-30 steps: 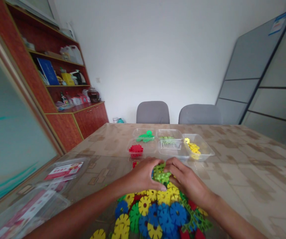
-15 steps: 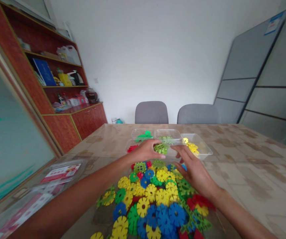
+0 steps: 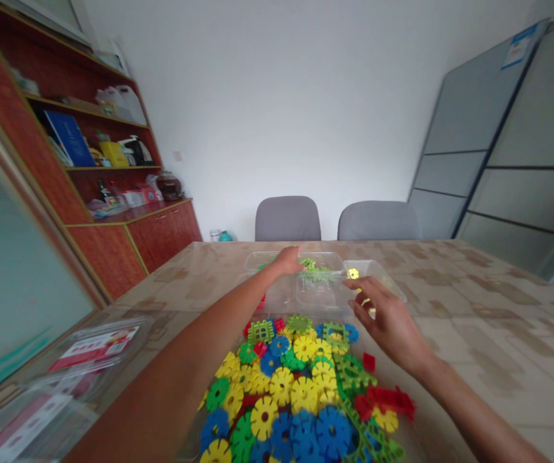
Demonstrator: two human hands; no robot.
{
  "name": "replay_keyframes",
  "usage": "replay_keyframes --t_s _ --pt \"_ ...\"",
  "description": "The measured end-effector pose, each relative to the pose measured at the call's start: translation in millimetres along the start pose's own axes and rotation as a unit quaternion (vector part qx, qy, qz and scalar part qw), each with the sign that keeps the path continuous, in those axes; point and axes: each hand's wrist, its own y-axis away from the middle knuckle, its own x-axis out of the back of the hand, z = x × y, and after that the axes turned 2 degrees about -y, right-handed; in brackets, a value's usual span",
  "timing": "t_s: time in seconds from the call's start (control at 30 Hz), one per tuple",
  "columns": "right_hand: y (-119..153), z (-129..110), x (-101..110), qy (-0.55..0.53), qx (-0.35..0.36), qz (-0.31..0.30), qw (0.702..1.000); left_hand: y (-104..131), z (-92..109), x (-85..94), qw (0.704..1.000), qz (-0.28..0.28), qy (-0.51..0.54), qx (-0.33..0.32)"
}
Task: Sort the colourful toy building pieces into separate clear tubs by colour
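My left hand (image 3: 288,260) reaches over the back row of clear containers, its fingertips beside light green pieces (image 3: 316,271) in the back compartment; the fingers are partly hidden and their grip is unclear. My right hand (image 3: 378,308) hovers in front of the right clear container (image 3: 396,288), fingers apart and holding nothing. Below the hands lies a big pile of yellow (image 3: 264,417), blue (image 3: 332,432), green and red plastic pieces. A yellow flower piece (image 3: 352,274) is in the right container. The front middle container (image 3: 322,292) shows no pieces.
Clear plastic packages with red and white labels (image 3: 96,347) lie on the table's left side. Two grey chairs (image 3: 288,218) stand at the far edge of the table (image 3: 474,289). A red-brown shelf unit (image 3: 122,148) is on the left, a grey cabinet (image 3: 460,135) on the right.
My left hand has moved back and slightly left with the light green pieces, which now sit in the back compartment. My right hand has shifted slightly right. The view has turned slightly.
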Motion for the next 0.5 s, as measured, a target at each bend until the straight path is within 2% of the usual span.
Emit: replay_keyframes --t_s 0.17,0.27,0.4,0.5 --pt "0 1 3 0.010 -0.009 -0.023 1.000 17 -6 4.4 1.000 0.004 -0.010 -0.006" --pt "-1 5 0 -0.004 -0.021 -0.041 0.999 37 -10 11.9 1.000 0.019 -0.012 -0.009" --pt "-16 18 -10 0.016 -0.046 -0.087 0.995 87 -13 24.2 0.999 0.035 -0.015 -0.015" --pt "-40 28 -22 0.048 -0.057 -0.106 0.992 133 -9 30.0 0.999 0.043 -0.009 -0.020"
